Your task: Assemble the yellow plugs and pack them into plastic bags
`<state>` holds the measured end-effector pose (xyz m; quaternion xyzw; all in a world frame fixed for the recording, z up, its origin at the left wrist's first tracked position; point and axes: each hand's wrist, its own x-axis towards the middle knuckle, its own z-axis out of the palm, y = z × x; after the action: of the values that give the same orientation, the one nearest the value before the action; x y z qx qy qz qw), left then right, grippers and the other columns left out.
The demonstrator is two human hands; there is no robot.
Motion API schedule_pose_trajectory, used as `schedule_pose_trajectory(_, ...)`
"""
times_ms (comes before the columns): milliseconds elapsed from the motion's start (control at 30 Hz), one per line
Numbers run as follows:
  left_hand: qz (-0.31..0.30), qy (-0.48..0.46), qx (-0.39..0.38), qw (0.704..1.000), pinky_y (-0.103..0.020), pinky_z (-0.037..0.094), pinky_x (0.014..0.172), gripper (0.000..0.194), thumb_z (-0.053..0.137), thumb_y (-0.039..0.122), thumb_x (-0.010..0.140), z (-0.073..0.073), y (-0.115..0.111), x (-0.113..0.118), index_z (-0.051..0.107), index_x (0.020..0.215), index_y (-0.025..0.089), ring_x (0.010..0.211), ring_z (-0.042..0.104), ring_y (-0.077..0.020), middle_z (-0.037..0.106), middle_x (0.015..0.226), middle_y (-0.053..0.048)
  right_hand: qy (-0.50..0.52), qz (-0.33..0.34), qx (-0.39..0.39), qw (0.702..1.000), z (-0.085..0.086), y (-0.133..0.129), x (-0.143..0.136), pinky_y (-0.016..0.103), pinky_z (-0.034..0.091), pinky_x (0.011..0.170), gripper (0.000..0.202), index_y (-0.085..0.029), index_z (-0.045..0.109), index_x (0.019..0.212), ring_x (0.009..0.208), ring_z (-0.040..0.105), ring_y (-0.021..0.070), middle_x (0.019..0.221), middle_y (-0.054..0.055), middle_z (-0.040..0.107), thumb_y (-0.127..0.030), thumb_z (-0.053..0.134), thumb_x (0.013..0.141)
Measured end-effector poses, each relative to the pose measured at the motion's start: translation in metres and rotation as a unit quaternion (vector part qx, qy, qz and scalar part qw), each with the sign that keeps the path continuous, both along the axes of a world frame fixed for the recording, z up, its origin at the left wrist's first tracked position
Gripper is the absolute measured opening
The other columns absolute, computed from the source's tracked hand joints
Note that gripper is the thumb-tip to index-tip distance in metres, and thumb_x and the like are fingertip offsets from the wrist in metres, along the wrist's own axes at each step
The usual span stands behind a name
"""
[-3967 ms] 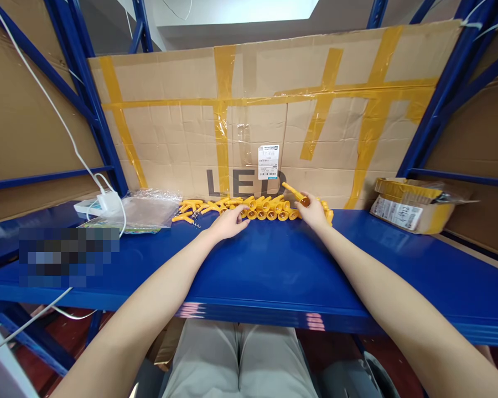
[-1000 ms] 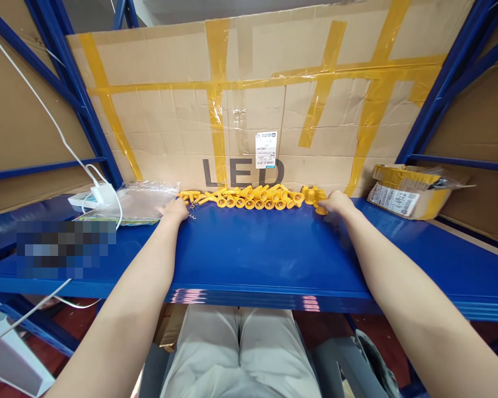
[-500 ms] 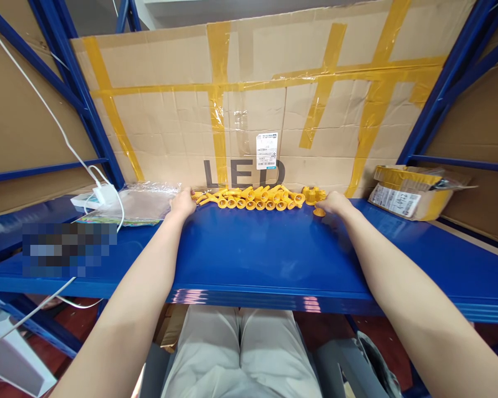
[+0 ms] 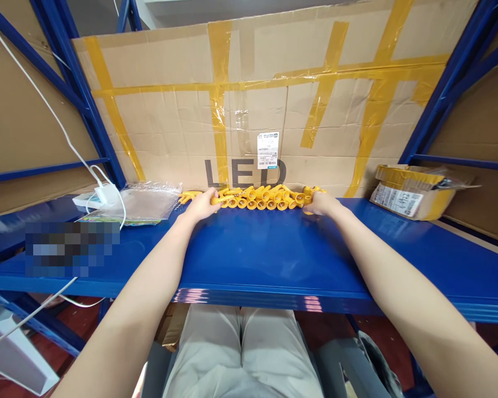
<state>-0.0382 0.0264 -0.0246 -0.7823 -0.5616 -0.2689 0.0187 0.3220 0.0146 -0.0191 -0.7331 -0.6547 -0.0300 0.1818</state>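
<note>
A row of yellow plastic pieces [image 4: 261, 204] lies along the back of the blue shelf, stacked in layers, with round cup-shaped ends facing me. At the left end of the row, my left hand [image 4: 202, 205] has its thumb and fingers closed on a slim yellow piece [image 4: 223, 199]. More yellow pieces [image 4: 188, 196] lie just left of that hand, beside something thin and twisted. My right hand [image 4: 324, 203] is at the row's right end, its fingers curled around a small yellow cup-shaped piece that they mostly hide. Other yellow parts [image 4: 311, 189] show behind those fingers.
A large taped cardboard sheet [image 4: 182, 127] stands behind the blue shelf [image 4: 257, 254]. To the left are clear plastic bags [image 4: 149, 202], a white plug with cable [image 4: 107, 194] and a blurred-out patch. A small cardboard box [image 4: 410, 193] sits at the right.
My left hand has moved right, from beside the row onto its left end, uncovering yellow pieces behind it. My right hand has shifted slightly left, covering the loose cup-shaped piece.
</note>
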Motion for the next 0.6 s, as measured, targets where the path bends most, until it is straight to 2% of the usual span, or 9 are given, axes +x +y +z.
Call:
schedule_pose_trajectory(33,-0.007,0.008,0.001,1.0,-0.028,0.042,0.065,0.026,0.055,0.035,0.077,0.0,-0.002,0.004,0.053,0.099,0.022,0.07,0.059,-0.0205,0.062,0.068,0.001,-0.005,-0.026,-0.023,0.999,0.003,-0.004,-0.006,0.032,0.049,0.064,0.027,-0.013,0.062,0.088,0.073,0.065,0.0251,0.075,0.012,0.066,-0.023,0.068,0.063)
schedule_pose_trajectory(100,-0.015,0.027,0.002,1.0,-0.029,0.041,0.064,0.028,0.055,0.035,0.075,0.001,-0.005,0.011,0.054,0.1,0.022,0.071,0.06,-0.0214,0.062,0.07,0.0,-0.017,-0.01,-0.026,0.999,0.009,-0.011,-0.02,0.032,0.048,0.068,0.031,-0.016,0.06,0.096,0.078,0.065,0.024,0.083,0.011,0.067,-0.026,0.065,0.068)
schedule_pose_trajectory(200,-0.026,0.06,-0.007,0.998,-0.029,0.041,0.064,0.03,0.053,0.035,0.075,0.001,-0.01,0.021,0.055,0.102,0.023,0.073,0.061,-0.0225,0.063,0.076,-0.002,-0.066,0.081,0.018,0.994,0.011,-0.021,-0.04,0.032,0.047,0.071,0.031,-0.019,0.059,0.101,0.085,0.065,0.0249,0.093,0.008,0.069,-0.025,0.063,0.071)
schedule_pose_trajectory(300,-0.033,0.09,-0.008,0.995,-0.03,0.042,0.065,0.031,0.052,0.035,0.075,0.002,-0.015,0.029,0.055,0.104,0.023,0.075,0.062,-0.0233,0.064,0.079,-0.002,-0.102,0.192,0.032,0.976,0.006,-0.025,-0.053,0.032,0.047,0.076,0.027,-0.02,0.061,0.1,0.091,0.064,0.0255,0.099,0.006,0.069,-0.019,0.061,0.072)
schedule_pose_trajectory(367,-0.036,0.102,-0.009,0.994,-0.03,0.042,0.066,0.031,0.052,0.035,0.076,0.002,-0.018,0.033,0.055,0.104,0.023,0.076,0.062,-0.0235,0.065,0.08,-0.002,-0.109,0.24,0.035,0.964,0.001,-0.025,-0.058,0.032,0.047,0.079,0.028,-0.019,0.062,0.1,0.097,0.063,0.026,0.105,0.007,0.069,-0.015,0.06,0.073)
schedule_pose_trajectory(600,-0.062,0.102,-0.015,0.993,-0.03,0.043,0.066,0.029,0.051,0.037,0.076,0.003,-0.022,0.039,0.054,0.102,0.024,0.077,0.062,-0.0229,0.066,0.081,-0.002,-0.086,0.278,0.047,0.956,-0.009,-0.02,-0.063,0.037,0.047,0.085,0.029,-0.019,0.064,0.103,0.104,0.061,0.0301,0.112,0.009,0.068,-0.012,0.061,0.075)
